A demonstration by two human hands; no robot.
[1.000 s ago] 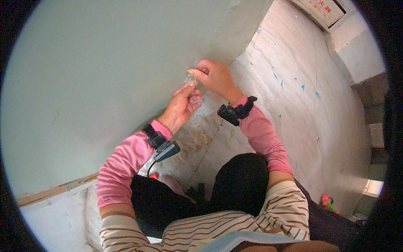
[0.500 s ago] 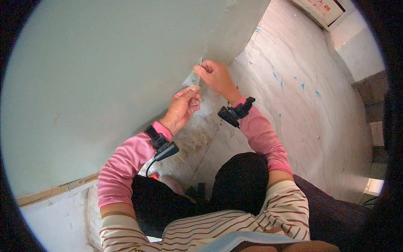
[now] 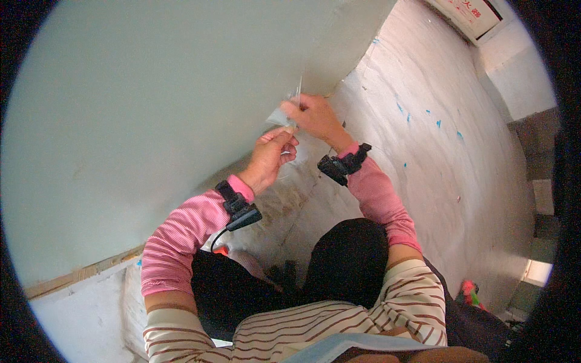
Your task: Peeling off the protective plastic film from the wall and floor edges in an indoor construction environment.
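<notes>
A thin clear plastic film (image 3: pixel 279 117) stands out in a loose, creased flap from the lower edge of a large pale grey-green panel (image 3: pixel 151 109). My left hand (image 3: pixel 269 156) pinches the near part of this film between thumb and forefinger, the other fingers curled. Just beyond it, my right hand (image 3: pixel 316 118) is closed on the film's far part, its thumb and fingertips somewhat blurred. Where the film ends behind my fingers is hidden.
A whitish marbled floor (image 3: pixel 411 175) with scattered blue bits (image 3: pixel 438 124) extends to the right. A wooden strip (image 3: pixel 91 271) edges the panel at lower left. Near my right leg lies a red and green thing (image 3: pixel 469 293). A white box (image 3: pixel 469 18) stands at the far right.
Both hands have shifted slightly right with the film, which now sticks up more between them. The red and green thing by my right leg has come into view.
</notes>
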